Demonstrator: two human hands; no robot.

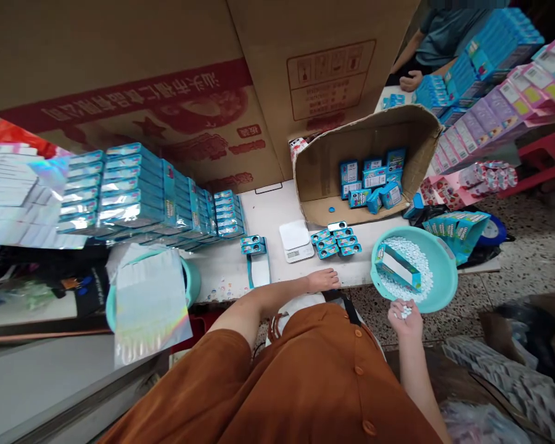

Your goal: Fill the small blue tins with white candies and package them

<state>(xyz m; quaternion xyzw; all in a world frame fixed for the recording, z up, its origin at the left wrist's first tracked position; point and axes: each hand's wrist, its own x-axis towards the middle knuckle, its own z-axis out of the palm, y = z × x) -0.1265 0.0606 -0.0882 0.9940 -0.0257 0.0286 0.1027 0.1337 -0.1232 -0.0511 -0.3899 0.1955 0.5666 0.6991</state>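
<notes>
My right hand (404,313) is palm up at the near rim of a turquoise basin (448,277), its fingers curled around some small white pellets. More white pellets (424,262) fill the basin's bottom, and a blue-and-white carton (398,269) lies on them. Palm down, my left hand (324,280) rests at the table's front edge, fingers apart and holding nothing. Beyond it are a white scale (296,240) and several small blue boxes with round holes (337,242). Left of the scale, two similar boxes (253,245) sit by a flat blue-edged carton (259,270).
An open cardboard box (319,179) holding blue packs stands behind the scale. Stacked blue boxes (139,191) line the left. A second basin (192,280) carries shiny sheets. Large cartons (259,123) wall the back. Another person's hand (411,81) shows at upper right.
</notes>
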